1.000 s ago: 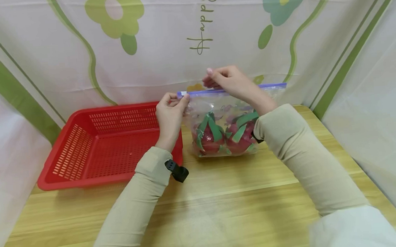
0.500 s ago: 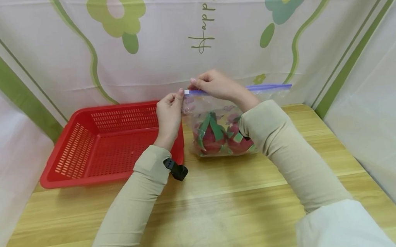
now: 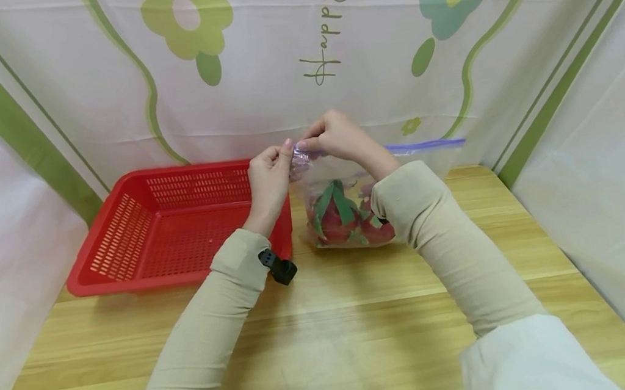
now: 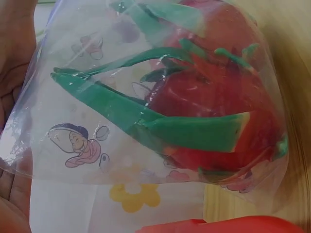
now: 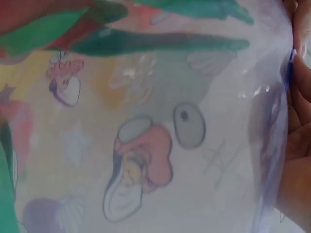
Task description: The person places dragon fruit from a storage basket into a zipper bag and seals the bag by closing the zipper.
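Observation:
A clear printed slider zip bag (image 3: 332,170) stands upright on the table, holding two red dragon fruits with green leaf tips. The left fruit (image 3: 335,222) shows well; my right sleeve partly covers the other fruit (image 3: 374,230). With thumb and fingers, my left hand (image 3: 268,177) pinches the bag's top left corner. Close beside it, my right hand (image 3: 338,139) pinches the purple zip strip (image 3: 427,145) near that same corner. The fingers hide the white slider. In the left wrist view, green leaves (image 4: 194,131) press against the film. Cartoon prints fill the right wrist view.
A red plastic basket (image 3: 181,282) with slotted walls stands left of the bag, near my left forearm. Both rest on a wooden table (image 3: 324,341). Behind hangs a white cloth (image 3: 273,51) with flower prints; pale cloth sides flank the table.
My right hand has moved left along the bag's top, from its middle to the left corner beside my left hand. The white slider, visible earlier, is now covered. The left hand has barely moved.

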Motion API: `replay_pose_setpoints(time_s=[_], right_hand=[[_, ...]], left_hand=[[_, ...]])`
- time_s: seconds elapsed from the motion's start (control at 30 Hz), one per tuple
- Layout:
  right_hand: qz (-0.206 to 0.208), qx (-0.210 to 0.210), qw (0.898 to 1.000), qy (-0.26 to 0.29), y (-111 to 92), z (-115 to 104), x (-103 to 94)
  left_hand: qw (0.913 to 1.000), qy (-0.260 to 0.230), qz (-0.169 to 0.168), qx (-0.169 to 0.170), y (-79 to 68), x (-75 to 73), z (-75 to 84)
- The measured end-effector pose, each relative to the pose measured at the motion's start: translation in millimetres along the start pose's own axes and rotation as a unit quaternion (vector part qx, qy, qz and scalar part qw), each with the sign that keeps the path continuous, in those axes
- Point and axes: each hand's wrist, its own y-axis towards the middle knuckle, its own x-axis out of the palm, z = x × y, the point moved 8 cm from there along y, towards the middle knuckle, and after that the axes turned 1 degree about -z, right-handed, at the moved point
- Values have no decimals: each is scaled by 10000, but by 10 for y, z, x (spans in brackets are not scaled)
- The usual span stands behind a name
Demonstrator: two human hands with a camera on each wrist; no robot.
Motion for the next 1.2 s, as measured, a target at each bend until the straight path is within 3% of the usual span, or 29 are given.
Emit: replay_pose_setpoints(time_s=[0.23,0.37,0.53,0.63,0.73,1.03,1.2], right_hand=[[-197,469,9987,72,-90,194,-156],[-369,534,9979,34,-132,256,-208],[-520,587,9968,156,-151,299,-195],[-500,552,9970,211,-158,302,-198],[-411,475,9979,141,-165,294,-222],[-435,429,9981,29,-195,365,-278],[-553,456,9974,-62,-242,415,-332]], left_hand=[[9988,413,194,-163,17,-60,-47],[9983,455,111,-349,30,-48,-84],[9932,430,-569,-924,55,76,-163],[9877,402,-1160,-964,54,196,-145],[9858,329,-1385,-895,48,269,-115],[9872,-261,-1109,-1116,37,286,-138],[9880,-326,-854,-1245,46,265,-158]])
